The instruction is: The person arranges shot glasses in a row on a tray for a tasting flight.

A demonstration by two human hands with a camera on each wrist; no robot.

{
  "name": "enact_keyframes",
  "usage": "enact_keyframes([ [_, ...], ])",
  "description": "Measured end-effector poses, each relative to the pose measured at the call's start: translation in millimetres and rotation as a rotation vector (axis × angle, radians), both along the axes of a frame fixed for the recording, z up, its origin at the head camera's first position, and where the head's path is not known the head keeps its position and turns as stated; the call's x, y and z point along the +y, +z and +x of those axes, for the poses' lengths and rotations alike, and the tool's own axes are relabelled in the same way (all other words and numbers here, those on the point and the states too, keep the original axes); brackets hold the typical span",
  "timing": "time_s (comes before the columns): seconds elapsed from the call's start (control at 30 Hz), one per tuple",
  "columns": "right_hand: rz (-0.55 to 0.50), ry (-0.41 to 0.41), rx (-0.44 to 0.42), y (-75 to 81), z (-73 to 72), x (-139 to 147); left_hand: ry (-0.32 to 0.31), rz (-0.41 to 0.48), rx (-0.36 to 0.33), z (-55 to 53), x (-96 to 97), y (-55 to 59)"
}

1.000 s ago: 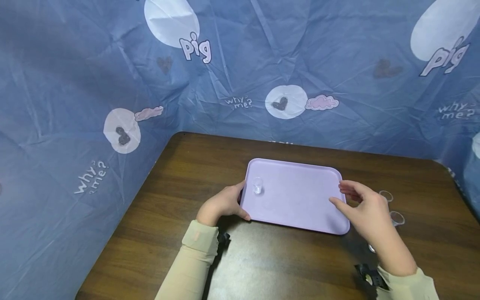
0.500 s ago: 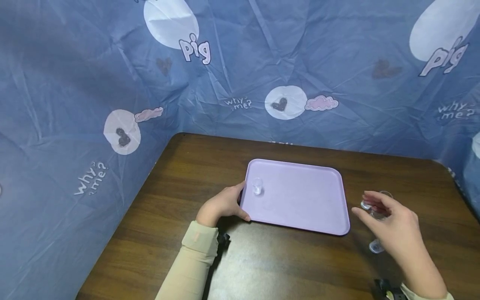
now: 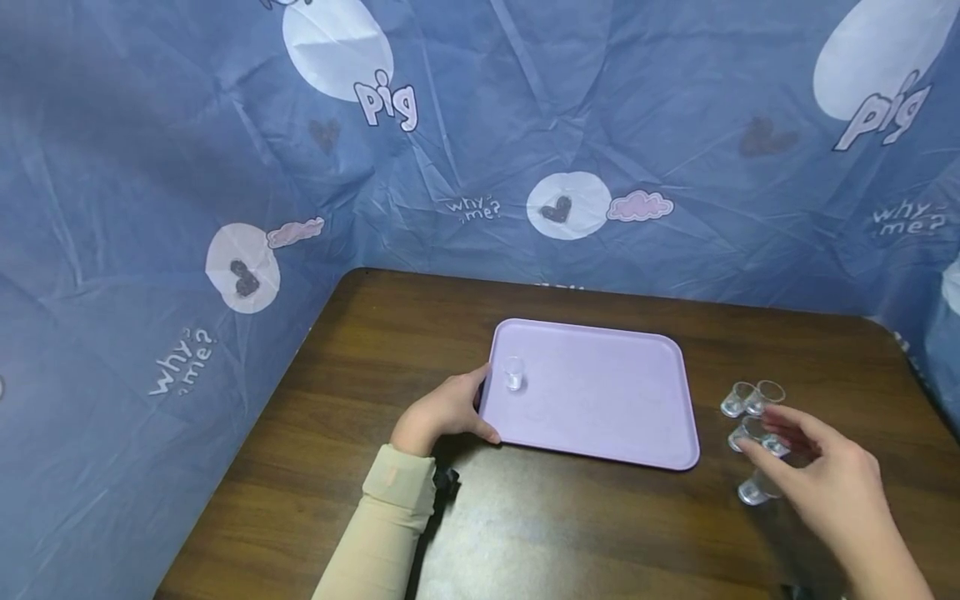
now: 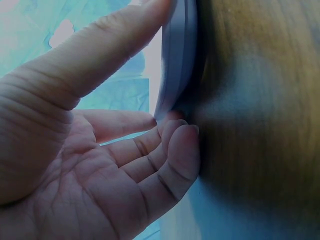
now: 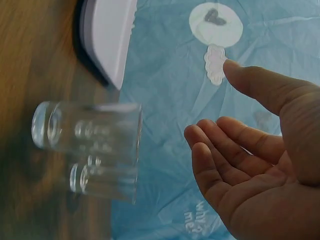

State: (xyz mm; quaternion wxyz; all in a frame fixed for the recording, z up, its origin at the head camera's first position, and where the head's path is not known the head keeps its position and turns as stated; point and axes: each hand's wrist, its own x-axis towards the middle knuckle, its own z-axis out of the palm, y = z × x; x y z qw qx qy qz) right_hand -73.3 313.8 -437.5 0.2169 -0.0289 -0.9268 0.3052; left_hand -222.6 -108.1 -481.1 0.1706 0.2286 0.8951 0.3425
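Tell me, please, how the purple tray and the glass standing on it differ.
The tray is opaque; the glass is clear. The tray is wide and rectangular, the glass small and round. The tray lies on the table; the glass stands on the tray. Both are open-topped.

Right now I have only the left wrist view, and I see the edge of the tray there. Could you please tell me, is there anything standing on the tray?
Observer: Yes, in the head view one small glass stands on the tray, near its left end.
Operator: Thank you. And where is the right hand, please?
Observer: The right hand is to the right of the tray, close to several other glasses.
Operator: Do its fingers already hold one of these glasses?
Observer: No, the right wrist view shows its fingers holding nothing.
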Motion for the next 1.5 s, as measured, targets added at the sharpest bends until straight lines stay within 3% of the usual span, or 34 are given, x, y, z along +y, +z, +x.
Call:
enact_keyframes([
  [0.37, 0.053, -0.034, -0.049, -11.5, 14.6, 12.0, -0.001, 0.007, -0.005, -0.4, 0.6, -0.1],
  [0.73, 0.075, 0.003, -0.201, -22.6, 26.8, 27.7, 0.004, 0.008, -0.02, 0.2, 1.1, 1.1],
  [0.9, 0.064, 0.023, -0.228, -30.2, 27.9, 30.6, 0.008, 0.0, -0.018, 0.1, 1.1, 0.3],
  [1.17, 0.073, 0.04, -0.396, -34.3, 21.8, 35.3, 0.012, -0.008, -0.021, 0.8, 0.6, 0.9],
  [1.5, 0.13, 0.055, -0.324, -43.8, 23.2, 40.4, 0.019, -0.011, -0.039, 1.0, 0.7, 2.7],
])
